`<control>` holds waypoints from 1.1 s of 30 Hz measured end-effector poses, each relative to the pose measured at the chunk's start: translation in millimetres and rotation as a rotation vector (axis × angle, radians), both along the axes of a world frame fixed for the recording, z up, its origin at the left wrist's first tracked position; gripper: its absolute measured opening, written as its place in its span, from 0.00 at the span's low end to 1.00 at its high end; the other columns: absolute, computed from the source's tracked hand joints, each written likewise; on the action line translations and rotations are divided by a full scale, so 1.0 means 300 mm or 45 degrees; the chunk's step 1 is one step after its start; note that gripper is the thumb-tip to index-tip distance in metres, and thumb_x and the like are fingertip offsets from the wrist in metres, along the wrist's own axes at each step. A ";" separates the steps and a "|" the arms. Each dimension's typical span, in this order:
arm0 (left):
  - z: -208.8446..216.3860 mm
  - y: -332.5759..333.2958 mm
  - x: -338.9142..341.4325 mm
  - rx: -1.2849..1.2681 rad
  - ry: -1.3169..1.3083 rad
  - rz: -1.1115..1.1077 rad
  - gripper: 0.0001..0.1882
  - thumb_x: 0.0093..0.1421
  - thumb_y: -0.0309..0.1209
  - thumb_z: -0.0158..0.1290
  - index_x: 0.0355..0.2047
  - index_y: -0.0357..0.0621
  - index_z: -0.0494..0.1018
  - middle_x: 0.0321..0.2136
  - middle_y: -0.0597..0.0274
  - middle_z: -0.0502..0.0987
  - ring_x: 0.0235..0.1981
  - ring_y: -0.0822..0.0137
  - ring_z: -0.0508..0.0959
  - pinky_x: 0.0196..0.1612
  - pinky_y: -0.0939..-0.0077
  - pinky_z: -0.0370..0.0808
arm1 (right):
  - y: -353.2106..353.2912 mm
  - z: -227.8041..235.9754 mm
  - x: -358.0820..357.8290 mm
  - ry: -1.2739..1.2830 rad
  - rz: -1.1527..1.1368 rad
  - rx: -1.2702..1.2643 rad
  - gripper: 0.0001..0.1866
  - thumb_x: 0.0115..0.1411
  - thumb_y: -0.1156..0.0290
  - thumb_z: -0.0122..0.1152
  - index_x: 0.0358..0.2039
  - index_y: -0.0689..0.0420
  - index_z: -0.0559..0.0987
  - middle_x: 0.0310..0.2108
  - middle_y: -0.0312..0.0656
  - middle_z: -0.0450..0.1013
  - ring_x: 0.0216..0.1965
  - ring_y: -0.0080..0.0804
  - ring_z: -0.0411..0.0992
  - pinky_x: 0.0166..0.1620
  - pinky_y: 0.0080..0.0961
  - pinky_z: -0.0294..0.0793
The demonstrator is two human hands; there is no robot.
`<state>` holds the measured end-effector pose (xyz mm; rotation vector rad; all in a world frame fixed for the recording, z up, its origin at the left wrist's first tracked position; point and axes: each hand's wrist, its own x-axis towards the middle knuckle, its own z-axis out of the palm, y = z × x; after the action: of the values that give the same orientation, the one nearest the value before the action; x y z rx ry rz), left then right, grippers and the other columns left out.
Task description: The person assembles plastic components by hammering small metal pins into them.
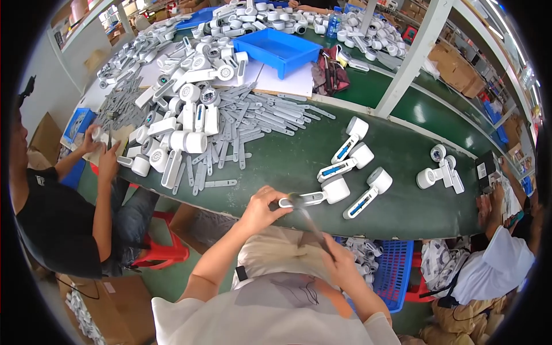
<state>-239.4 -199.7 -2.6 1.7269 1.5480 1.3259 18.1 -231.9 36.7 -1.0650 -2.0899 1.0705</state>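
At the near table edge, my left hand (261, 211) pinches the handle end of a white handheld fan (334, 190). The fan lies with its round head to the right and its open handle slot facing up. My right hand (340, 261) grips a long hammer-like tool (312, 224) with a grey shaft. The tool's dark head is smeared by motion over the fan's handle, and I cannot tell whether it touches. Just beyond and to the right lie several more fans, among them one fan (379, 181) with a blue part in its handle slot.
Grey handle strips (259, 118) and white fans (192, 141) are heaped at left on the green table (276, 164). A blue tray (276, 49) stands behind. A blue basket (397, 270) is below the edge. Co-workers sit left and right; a post (411, 63) rises at the back.
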 end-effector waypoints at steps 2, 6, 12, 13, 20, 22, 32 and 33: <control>-0.002 0.010 -0.003 0.004 0.017 -0.002 0.15 0.42 0.25 0.68 0.31 0.38 0.78 0.25 0.57 0.77 0.29 0.60 0.74 0.33 0.69 0.72 | 0.022 -0.041 -0.016 -0.077 0.094 0.026 0.22 0.59 0.75 0.56 0.55 0.61 0.68 0.39 0.57 0.73 0.39 0.46 0.75 0.43 0.29 0.73; -0.012 0.001 -0.006 -0.007 0.016 0.013 0.15 0.42 0.24 0.68 0.32 0.38 0.79 0.26 0.57 0.77 0.29 0.62 0.75 0.33 0.71 0.74 | 0.015 -0.035 -0.015 -0.101 0.102 0.046 0.22 0.59 0.75 0.56 0.54 0.63 0.69 0.38 0.57 0.74 0.40 0.51 0.74 0.43 0.33 0.73; -0.015 0.009 -0.010 -0.016 0.053 -0.009 0.14 0.45 0.28 0.67 0.33 0.41 0.79 0.27 0.59 0.77 0.30 0.64 0.76 0.32 0.72 0.75 | 0.023 -0.042 0.081 0.031 -0.200 0.142 0.22 0.59 0.75 0.57 0.53 0.65 0.69 0.38 0.57 0.74 0.38 0.46 0.76 0.41 0.30 0.73; -0.016 0.009 -0.009 -0.025 0.057 -0.021 0.13 0.45 0.29 0.67 0.33 0.41 0.79 0.27 0.59 0.77 0.31 0.64 0.76 0.32 0.72 0.75 | 0.029 -0.035 0.090 -0.061 -0.232 0.038 0.21 0.59 0.76 0.57 0.53 0.65 0.70 0.36 0.56 0.75 0.36 0.44 0.76 0.41 0.29 0.73; 0.012 0.004 -0.006 -0.055 0.065 -0.018 0.13 0.45 0.28 0.65 0.32 0.42 0.78 0.27 0.58 0.77 0.31 0.57 0.75 0.37 0.65 0.74 | 0.048 -0.063 0.136 -0.095 -0.275 0.039 0.20 0.58 0.76 0.56 0.52 0.65 0.71 0.25 0.46 0.70 0.26 0.30 0.70 0.32 0.24 0.68; 0.030 0.002 0.005 -0.034 0.250 0.016 0.13 0.46 0.29 0.64 0.33 0.43 0.77 0.28 0.57 0.76 0.33 0.56 0.75 0.38 0.62 0.72 | 0.067 -0.068 0.125 -0.133 -0.240 0.081 0.20 0.58 0.76 0.55 0.52 0.65 0.71 0.20 0.37 0.67 0.21 0.20 0.64 0.26 0.19 0.64; -0.010 0.035 0.091 0.171 0.598 0.051 0.25 0.52 0.29 0.58 0.52 0.44 0.71 0.35 0.55 0.72 0.40 0.55 0.71 0.43 0.62 0.68 | 0.110 -0.129 0.067 0.062 -0.297 -0.011 0.18 0.58 0.77 0.54 0.50 0.65 0.73 0.18 0.31 0.65 0.19 0.17 0.62 0.23 0.17 0.62; -0.010 0.012 0.062 0.193 0.541 0.039 0.25 0.52 0.27 0.57 0.53 0.47 0.71 0.34 0.54 0.72 0.39 0.55 0.71 0.43 0.63 0.69 | 0.107 -0.135 0.067 0.094 -0.329 -0.017 0.18 0.58 0.77 0.54 0.50 0.65 0.73 0.18 0.31 0.64 0.19 0.16 0.62 0.22 0.17 0.61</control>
<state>-221.0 -196.0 -5.6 2.1973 1.7366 1.1661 38.1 -199.8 -4.0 -1.2429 -1.8305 0.9807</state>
